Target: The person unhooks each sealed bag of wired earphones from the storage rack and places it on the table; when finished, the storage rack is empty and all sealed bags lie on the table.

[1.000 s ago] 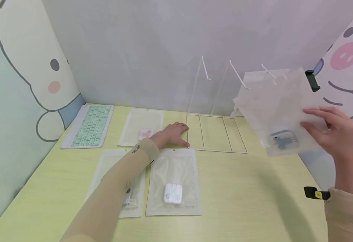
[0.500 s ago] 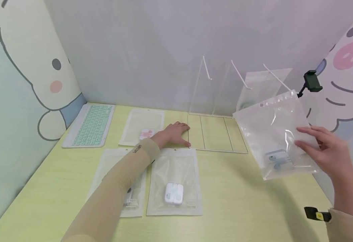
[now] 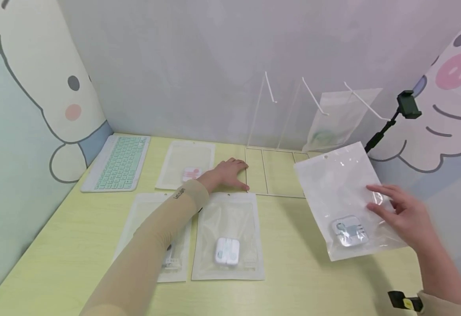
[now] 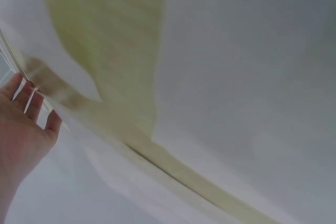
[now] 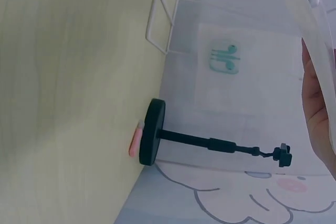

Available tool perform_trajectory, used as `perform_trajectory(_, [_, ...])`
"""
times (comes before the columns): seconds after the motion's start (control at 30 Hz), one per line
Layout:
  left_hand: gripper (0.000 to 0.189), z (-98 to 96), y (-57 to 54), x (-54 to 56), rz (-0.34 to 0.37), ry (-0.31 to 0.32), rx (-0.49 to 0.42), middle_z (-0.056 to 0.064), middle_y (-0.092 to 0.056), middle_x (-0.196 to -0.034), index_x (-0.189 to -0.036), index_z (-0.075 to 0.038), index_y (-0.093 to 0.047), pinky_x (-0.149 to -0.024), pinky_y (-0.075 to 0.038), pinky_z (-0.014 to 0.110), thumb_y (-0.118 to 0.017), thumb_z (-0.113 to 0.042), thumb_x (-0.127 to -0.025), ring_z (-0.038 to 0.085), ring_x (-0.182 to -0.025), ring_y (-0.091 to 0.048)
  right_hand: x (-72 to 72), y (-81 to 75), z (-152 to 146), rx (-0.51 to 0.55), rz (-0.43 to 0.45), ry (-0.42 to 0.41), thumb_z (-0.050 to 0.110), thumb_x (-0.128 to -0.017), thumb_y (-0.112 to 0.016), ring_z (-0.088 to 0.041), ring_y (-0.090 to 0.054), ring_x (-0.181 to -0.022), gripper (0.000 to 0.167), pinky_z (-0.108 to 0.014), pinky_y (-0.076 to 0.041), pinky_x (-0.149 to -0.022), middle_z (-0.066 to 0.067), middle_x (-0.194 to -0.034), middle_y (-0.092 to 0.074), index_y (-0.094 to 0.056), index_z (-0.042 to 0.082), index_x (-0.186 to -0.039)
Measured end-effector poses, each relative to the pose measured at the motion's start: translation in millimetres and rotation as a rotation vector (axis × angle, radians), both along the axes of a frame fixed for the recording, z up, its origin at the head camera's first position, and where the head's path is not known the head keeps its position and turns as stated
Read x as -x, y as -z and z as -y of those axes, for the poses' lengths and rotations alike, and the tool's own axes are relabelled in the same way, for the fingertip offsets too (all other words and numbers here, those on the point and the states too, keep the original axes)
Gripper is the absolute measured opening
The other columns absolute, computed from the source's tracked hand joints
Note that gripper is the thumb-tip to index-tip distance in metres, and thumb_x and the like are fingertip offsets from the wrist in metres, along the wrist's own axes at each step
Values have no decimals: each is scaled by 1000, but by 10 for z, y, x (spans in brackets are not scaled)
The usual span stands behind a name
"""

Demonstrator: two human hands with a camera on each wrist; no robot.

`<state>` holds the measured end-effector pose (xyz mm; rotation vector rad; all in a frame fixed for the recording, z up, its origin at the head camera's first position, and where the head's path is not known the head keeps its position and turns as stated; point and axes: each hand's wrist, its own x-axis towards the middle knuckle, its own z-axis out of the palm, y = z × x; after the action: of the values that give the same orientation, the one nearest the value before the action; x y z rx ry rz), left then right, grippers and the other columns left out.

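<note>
My right hand (image 3: 404, 215) pinches the right side of a clear zip bag (image 3: 333, 184), holding it tilted over the table's right side. A case of earphones (image 3: 349, 230) shows near the bag's lower edge. In the right wrist view, the bag's edge hides part of that hand (image 5: 317, 103). My left hand (image 3: 230, 173) rests with spread fingers at the left edge of the white wire rack (image 3: 264, 171). Another bag (image 3: 341, 114) with green-tinted earphones hangs from the rack's right hook; the other two hooks hold nothing. Below my left hand lies a bag (image 3: 227, 219) with a white earphone case.
A bag (image 3: 171, 158) with a pink-marked case lies behind my left forearm, which partly covers another bag (image 3: 145, 206). A keyboard (image 3: 120, 164) sits at the far left. A black phone stand (image 3: 376, 138) rises at the right, with a small pink object (image 5: 135, 140) by its base.
My right hand has brought its bag down and towards me, away from the right hook, turning its face upward. The hanging bag now shows behind it. My left hand stays in place.
</note>
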<state>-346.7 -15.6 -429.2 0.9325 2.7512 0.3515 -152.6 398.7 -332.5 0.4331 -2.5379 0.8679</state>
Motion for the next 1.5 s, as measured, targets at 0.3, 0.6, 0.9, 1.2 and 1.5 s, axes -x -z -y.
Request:
perform_trajectory(0.3, [91,2,17,5,-6,2,9,5,-29,-153,-147,-18,-34,-110,-25,54,-61,-68,-76,32,-141,-22,-61,254,219,-53,248,65,22,-83,-74,18,-46,-87,46,-4,-35,-59,30,-135,-41,-60,16,-127])
perform_trajectory(0.6, [91,0,22,15,-23,-1,15,4,-30,-153,-147,-18,-34,-109,-26,53,-60,-69,-76,29,-140,-24,-24,464,403,-119,350,47,28,-82,-74,-8,-49,-113,47,-9,-45,-84,-14,-123,-58,-61,14,-125])
perform_trajectory(0.9, [91,-2,-1,-3,-7,-2,5,5,-29,-153,-147,-17,-34,-110,-25,54,-62,-66,-76,30,-141,-23,-9,635,554,-208,285,-66,13,-76,-79,-27,-55,-100,53,-35,-53,-81,-12,-113,-60,-60,8,-125])
perform_trajectory(1.2, [92,8,-3,-10,-8,-2,17,5,-29,-153,-147,-16,-33,-110,-25,52,-61,-68,-76,29,-141,-23,-9,673,594,-313,346,-176,19,-67,-85,-15,-49,-88,73,-27,-46,-72,-3,-101,-53,-53,2,-131])
perform_trajectory(1.5, [92,-9,-21,-12,-17,1,44,4,-28,-154,-148,-17,-31,-109,-28,50,-60,-68,-77,27,-140,-23,9,747,584,-416,552,-196,42,-66,-83,-7,-42,-73,82,-23,-40,-64,3,-86,-48,-53,5,-132])
